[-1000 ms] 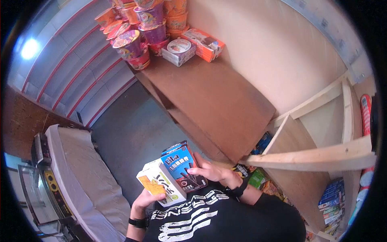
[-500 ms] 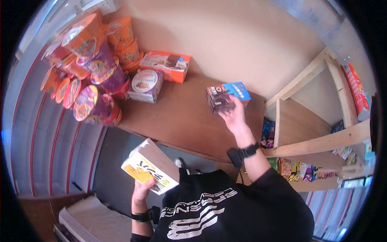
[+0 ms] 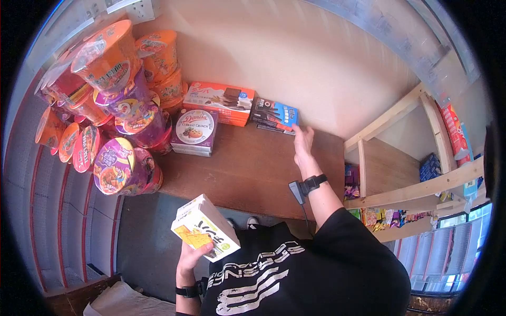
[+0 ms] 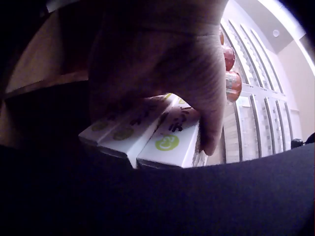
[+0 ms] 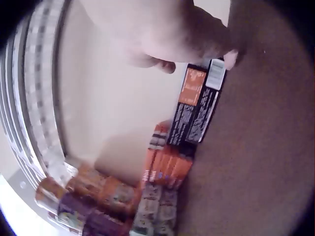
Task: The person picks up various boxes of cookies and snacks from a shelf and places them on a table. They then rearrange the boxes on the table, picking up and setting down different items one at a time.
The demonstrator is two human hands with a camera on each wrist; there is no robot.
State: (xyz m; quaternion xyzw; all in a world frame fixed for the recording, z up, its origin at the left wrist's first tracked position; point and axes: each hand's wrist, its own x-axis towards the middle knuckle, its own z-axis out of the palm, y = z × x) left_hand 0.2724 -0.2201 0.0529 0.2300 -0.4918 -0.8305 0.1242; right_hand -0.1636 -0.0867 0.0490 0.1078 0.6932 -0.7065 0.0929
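Near my body, my left hand (image 3: 194,255) grips a bundle of white cracker boxes (image 3: 217,231), thumb across the yellow cracker picture. Their narrow white ends (image 4: 160,147) line up under that palm in the left wrist view. At the wall end of the brown shelf lie blue-and-black boxes of chocolate stick biscuits (image 3: 275,114), stacked flat. My right hand (image 3: 302,146) is at their near end, thumb on the corner and the other fingers extended past it. In the right wrist view the stack's dark printed sides (image 5: 197,103) run up to the orange biscuit boxes (image 5: 165,160).
Left of the stack stand orange biscuit boxes (image 3: 219,99) and a purple Danisa cookie box (image 3: 194,131). Noodle cups (image 3: 126,163) pile up at the shelf's left end. A wooden frame (image 3: 416,184) with snack packets bounds the right side. Brown shelf board (image 3: 247,174) lies between.
My right hand took the blue boxes from beside the white ones and set them on the shelf against the orange boxes, releasing its grip. My left hand still holds the white boxes.
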